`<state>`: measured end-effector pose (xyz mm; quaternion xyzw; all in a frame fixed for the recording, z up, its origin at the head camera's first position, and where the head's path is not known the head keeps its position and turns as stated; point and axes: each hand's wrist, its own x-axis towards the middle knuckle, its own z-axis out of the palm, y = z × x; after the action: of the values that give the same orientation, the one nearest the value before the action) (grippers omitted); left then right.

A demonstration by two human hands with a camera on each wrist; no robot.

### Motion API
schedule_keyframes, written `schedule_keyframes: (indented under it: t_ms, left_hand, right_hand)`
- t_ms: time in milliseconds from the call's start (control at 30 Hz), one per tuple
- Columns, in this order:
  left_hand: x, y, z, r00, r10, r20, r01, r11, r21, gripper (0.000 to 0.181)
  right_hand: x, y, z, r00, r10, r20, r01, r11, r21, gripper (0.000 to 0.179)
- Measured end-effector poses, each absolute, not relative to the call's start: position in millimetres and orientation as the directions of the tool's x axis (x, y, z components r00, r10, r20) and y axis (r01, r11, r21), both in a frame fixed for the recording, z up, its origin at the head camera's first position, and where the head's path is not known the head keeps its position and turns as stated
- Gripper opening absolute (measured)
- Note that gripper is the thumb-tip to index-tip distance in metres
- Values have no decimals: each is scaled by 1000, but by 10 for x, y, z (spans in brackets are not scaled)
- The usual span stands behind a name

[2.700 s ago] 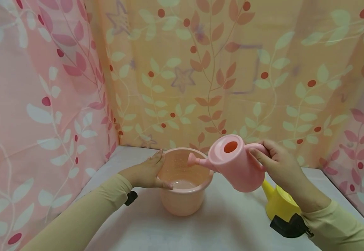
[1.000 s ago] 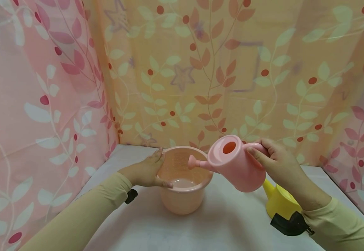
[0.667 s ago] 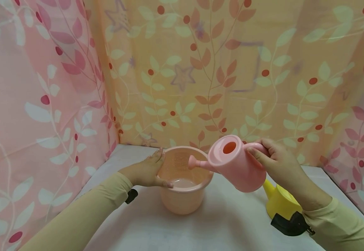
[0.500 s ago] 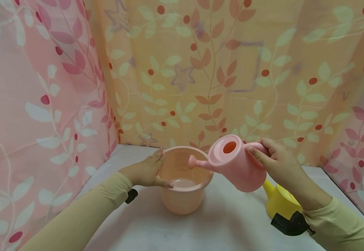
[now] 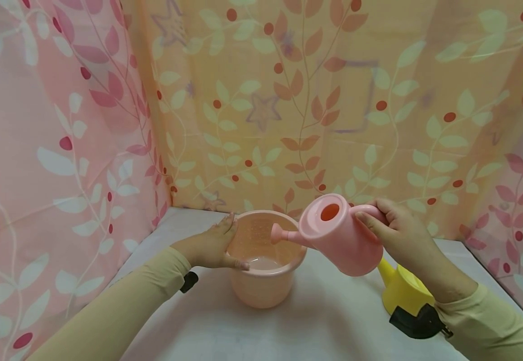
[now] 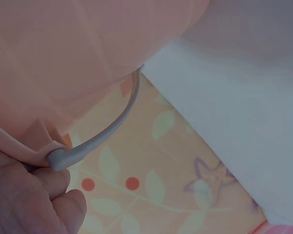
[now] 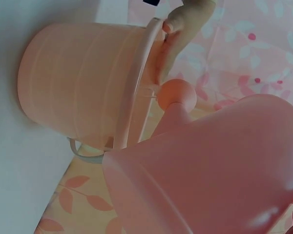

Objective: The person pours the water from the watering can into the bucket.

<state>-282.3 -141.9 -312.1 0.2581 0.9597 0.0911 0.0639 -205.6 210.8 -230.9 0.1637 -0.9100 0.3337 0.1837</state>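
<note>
A peach plastic bucket (image 5: 261,291) stands upright on the table, with a grey handle (image 6: 105,136) hanging at its outer side. My left hand (image 5: 207,246) grips its left rim, the thumb lying over the near edge. My right hand (image 5: 398,233) holds a pink watering can (image 5: 347,240) by its handle, clear of the table and tipped to the left. The can's spout ends in a round rose (image 7: 178,95) just over the bucket's mouth. Thin streaks run from the rose into the bucket in the right wrist view. Shallow water (image 5: 261,263) shows on the bucket's bottom.
Partly hidden behind my right forearm, a yellow watering can (image 5: 401,291) stands on the white tabletop (image 5: 306,331). Leaf-patterned curtains (image 5: 252,125) close in the back and both sides. Each sleeve carries a black wrist mount (image 5: 416,322).
</note>
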Motion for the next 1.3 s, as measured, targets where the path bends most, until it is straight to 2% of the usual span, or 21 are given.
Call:
schedule_keyframes:
  t_ms: [1300]
  left_hand:
    - [-2803,-1414,-3083,-855,512,-79,488,848,208,121]
  right_hand:
    - [-2051,2084,-2307,-867,-184,463,-431,741,-514,24]
